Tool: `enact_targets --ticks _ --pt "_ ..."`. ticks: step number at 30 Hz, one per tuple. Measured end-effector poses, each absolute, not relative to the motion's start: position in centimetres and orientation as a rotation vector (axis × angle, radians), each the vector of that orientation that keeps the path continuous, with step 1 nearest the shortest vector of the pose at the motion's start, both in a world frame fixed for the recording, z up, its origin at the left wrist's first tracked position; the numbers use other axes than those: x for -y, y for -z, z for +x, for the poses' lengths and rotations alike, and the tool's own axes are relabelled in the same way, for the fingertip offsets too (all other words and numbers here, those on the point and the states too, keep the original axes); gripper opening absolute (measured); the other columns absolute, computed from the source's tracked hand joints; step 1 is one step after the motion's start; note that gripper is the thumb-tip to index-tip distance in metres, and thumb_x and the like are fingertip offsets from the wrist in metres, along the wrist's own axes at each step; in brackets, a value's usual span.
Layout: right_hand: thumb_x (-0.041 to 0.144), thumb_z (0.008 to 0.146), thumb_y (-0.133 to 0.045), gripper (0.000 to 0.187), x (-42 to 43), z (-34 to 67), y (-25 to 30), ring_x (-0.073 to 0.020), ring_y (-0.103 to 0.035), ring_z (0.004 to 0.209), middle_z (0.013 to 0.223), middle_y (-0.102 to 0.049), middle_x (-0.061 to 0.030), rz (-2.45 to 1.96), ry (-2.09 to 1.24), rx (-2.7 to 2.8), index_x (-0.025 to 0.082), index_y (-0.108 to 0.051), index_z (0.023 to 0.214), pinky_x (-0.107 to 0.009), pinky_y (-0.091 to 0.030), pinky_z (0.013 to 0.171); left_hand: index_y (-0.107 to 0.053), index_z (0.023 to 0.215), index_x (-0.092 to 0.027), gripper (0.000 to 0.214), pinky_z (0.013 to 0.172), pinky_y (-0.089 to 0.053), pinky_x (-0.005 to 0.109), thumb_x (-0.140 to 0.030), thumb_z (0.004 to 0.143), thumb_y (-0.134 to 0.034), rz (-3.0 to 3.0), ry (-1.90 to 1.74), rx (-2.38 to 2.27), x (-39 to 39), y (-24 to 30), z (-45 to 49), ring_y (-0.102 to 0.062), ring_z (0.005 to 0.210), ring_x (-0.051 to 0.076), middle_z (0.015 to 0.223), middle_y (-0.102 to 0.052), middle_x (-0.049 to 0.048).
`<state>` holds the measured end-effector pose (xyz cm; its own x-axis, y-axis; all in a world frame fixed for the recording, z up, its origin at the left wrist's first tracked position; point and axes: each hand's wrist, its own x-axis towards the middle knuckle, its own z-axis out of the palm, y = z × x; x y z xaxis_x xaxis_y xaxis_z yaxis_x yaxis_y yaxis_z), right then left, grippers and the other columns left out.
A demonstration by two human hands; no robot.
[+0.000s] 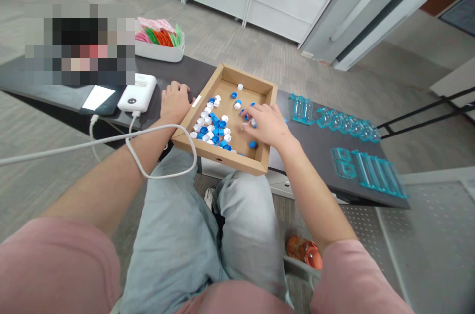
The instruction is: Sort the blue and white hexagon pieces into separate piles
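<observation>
Hexagonal pieces lie between a power bank and teal parts.

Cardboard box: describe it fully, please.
Shallow and open-topped, the brown box looks like cardboard, with a white label on its left rim and a dark hole in its near wall. On the dark table, it holds blue and white pieces. The right hand reaches inside; the left hand is beside its left wall.
</observation>
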<state>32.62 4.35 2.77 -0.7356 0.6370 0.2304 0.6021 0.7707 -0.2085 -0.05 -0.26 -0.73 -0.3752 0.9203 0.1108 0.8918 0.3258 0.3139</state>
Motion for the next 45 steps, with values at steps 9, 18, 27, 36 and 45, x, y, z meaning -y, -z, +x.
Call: enact_targets --ticks 9,18,27,36,45 --pt "0.031 0.109 -0.07 0.02 -4.4 33.1 -3.8 -0.0331 -0.075 0.113 0.117 -0.083 -0.01 -0.944 -0.253 2.626 0.028 -0.084 0.124 -0.053 -0.051 0.108 -0.065 0.158 -0.019 0.059 0.131 -0.041 0.06 -0.042 0.105 -0.05 1.723 -0.532 -2.47 0.5 0.6 0.1 -0.053 0.156 0.048 0.166 -0.06 0.0271" --pt "0.053 0.101 -0.086 0.032 -1.5 44.4 -1.8 -0.0224 -0.076 0.094 0.111 -0.077 -0.0037 -0.991 -0.665 1.884 0.03 -0.078 0.122 -0.039 -0.065 0.088 -0.063 0.156 -0.013 0.054 0.131 -0.04 0.056 -0.038 0.111 -0.046 1.716 -0.492 -2.457 0.9 0.0 0.2 -0.052 0.155 0.043 0.167 -0.057 0.0277" --pt "0.061 0.096 -0.084 0.036 1.2 45.3 4.1 -0.0244 -0.077 0.094 0.1 -0.08 -0.0037 -1.168 -0.755 1.676 0.029 -0.071 0.105 -0.041 -0.065 0.09 -0.065 0.154 -0.011 0.053 0.128 -0.044 0.059 -0.029 0.11 -0.04 1.721 -0.488 -2.499 0.6 0.4 -0.1 -0.056 0.154 0.045 0.164 -0.059 0.0318" --pt "0.041 0.094 -0.078 0.021 2.2 43.5 4.3 -0.0291 -0.071 0.095 0.101 -0.078 -0.0063 -1.258 -0.535 2.106 0.029 -0.063 0.103 -0.044 -0.056 0.092 -0.064 0.155 -0.011 0.059 0.128 -0.045 0.06 -0.03 0.108 -0.034 1.66 -0.41 -2.537 0.5 -0.1 0.1 -0.055 0.153 0.046 0.166 -0.056 0.0317" --pt "0.047 0.097 -0.079 0.032 2.6 43.4 4.1 -0.0291 -0.074 0.098 0.114 -0.081 -0.0083 -1.205 -0.563 2.111 0.029 -0.065 0.119 -0.046 -0.059 0.095 -0.064 0.153 -0.015 0.057 0.13 -0.046 0.058 -0.03 0.108 -0.034 1.643 -0.428 -2.53 0.6 -0.1 0.0 -0.054 0.155 0.044 0.167 -0.058 0.0274"
